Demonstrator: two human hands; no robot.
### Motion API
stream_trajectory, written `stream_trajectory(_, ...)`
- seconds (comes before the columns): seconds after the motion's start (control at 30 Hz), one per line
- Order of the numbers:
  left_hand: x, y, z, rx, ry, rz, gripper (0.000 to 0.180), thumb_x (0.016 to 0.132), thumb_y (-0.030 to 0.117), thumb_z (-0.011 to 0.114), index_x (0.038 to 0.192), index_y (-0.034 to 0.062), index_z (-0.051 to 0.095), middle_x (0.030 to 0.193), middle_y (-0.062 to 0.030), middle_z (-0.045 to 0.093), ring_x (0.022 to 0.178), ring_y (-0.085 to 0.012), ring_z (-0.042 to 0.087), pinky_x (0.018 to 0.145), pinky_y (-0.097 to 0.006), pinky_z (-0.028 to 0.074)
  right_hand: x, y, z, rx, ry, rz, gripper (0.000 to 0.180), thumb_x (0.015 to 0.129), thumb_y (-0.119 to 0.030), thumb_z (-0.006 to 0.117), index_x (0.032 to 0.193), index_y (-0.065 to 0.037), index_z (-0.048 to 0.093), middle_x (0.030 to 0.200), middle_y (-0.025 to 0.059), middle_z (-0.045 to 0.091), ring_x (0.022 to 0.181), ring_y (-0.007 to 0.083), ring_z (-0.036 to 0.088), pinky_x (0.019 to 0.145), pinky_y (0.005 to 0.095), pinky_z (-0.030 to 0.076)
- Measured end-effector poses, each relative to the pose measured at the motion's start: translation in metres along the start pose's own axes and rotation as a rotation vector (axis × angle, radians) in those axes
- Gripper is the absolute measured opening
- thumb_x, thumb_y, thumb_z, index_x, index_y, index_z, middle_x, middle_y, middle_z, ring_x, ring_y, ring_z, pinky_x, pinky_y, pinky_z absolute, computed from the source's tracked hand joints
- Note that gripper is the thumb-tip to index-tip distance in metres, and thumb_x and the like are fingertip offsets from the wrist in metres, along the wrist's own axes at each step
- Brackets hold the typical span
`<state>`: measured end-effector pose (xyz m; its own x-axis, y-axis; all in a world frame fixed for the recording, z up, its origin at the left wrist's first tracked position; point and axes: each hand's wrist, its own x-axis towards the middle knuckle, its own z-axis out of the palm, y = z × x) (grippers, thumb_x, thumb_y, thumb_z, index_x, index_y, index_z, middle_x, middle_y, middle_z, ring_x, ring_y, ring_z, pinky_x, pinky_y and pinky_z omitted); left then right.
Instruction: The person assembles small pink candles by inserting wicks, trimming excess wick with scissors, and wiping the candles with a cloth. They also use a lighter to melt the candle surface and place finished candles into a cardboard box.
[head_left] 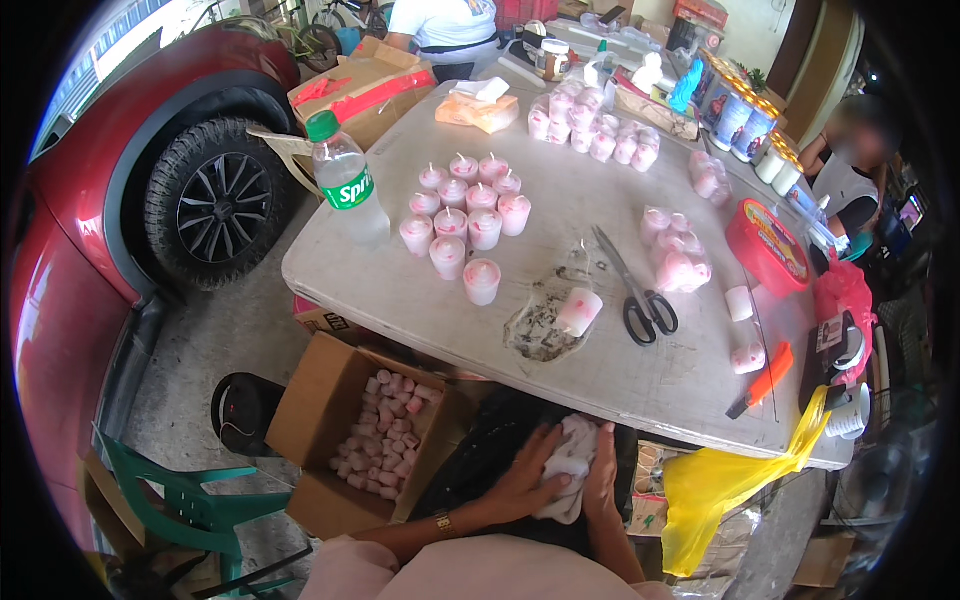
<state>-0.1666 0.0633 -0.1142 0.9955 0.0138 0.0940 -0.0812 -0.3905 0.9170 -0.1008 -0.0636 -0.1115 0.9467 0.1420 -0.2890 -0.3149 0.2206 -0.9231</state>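
Note:
A crumpled white cloth (568, 468) is held between my two hands over my lap, just below the table's near edge. My left hand (528, 474) covers the cloth's left side, its fingers closed on it. From the other side my right hand (600, 482) presses against the cloth, fingers pointing up along it. Above them on the table, a white candle with pink flecks (578, 312) lies on its side over a dark worn patch. Black-handled scissors (641, 300) rest to its right. Several upright pink-and-white candles (482, 281) stand in a cluster to the left.
A cardboard box of small candles (385, 440) sits left of my lap. On the table (380, 290) are a clear green-capped bottle (350, 190), bagged candles (680, 255), a red tub (768, 245) and an orange cutter (768, 376). A yellow bag (715, 495) hangs at right.

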Motion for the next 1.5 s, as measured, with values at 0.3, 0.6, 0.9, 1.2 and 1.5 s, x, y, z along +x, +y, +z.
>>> stream_trajectory(0.3,0.0,-0.037,-0.025,0.393,-0.106,0.095,0.024,0.078,0.01,0.062,0.102,0.008,0.069,0.073,-0.0116,0.068,0.062,-0.0293,0.067,0.105,-0.056,0.037,-0.041,-0.047,0.002,-1.264,-0.337,-0.281,0.054,0.091,-0.031,0.061,0.136,-0.007,0.044,0.131,0.0236,0.048,0.116,0.0411,0.05,0.096,0.0461,0.043)
stream_trajectory(0.6,0.016,-0.003,-0.082,0.629,-0.139,0.012,0.041,0.081,0.044,0.07,0.103,0.0091,0.069,0.096,-0.0142,0.069,0.085,-0.0313,0.067,0.1,-0.058,0.041,0.0,-0.205,-0.008,-1.183,-0.204,-0.871,0.036,0.076,-0.002,0.069,0.112,-0.007,0.066,0.106,0.0124,0.065,0.095,0.03,0.064,0.075,0.0394,0.054)
stream_trajectory(0.9,0.018,0.068,-0.113,0.417,-0.121,0.164,0.031,0.084,0.024,0.071,0.109,0.0068,0.068,0.096,-0.0135,0.07,0.086,-0.0318,0.067,0.091,-0.047,0.051,0.132,-0.221,0.009,-1.621,0.029,-1.341,0.026,0.078,-0.003,0.067,0.102,-0.013,0.068,0.118,0.0093,0.062,0.109,0.0292,0.059,0.088,0.0428,0.05)
stream_trajectory(1.2,0.052,0.105,-0.085,0.102,-0.012,0.535,0.023,0.082,0.009,0.071,0.104,0.0047,0.068,0.094,-0.0116,0.069,0.082,-0.0307,0.067,0.089,-0.044,0.053,0.104,-0.222,-0.033,-1.009,0.246,-1.182,0.007,0.087,-0.001,0.058,0.094,-0.003,0.061,0.099,0.012,0.067,0.083,0.0303,0.065,0.072,0.0386,0.051)
stream_trajectory(1.5,0.11,0.128,-0.013,-0.083,0.278,0.675,0.037,0.075,-0.003,0.073,0.111,0.0018,0.066,0.109,-0.0155,0.063,0.093,-0.0294,0.063,0.078,-0.036,0.053,-0.005,-0.178,-0.048,-0.561,0.274,-0.826,0.008,0.095,-0.009,0.058,0.099,-0.002,0.059,0.105,0.0065,0.061,0.079,0.0127,0.06,0.066,0.0264,0.051)
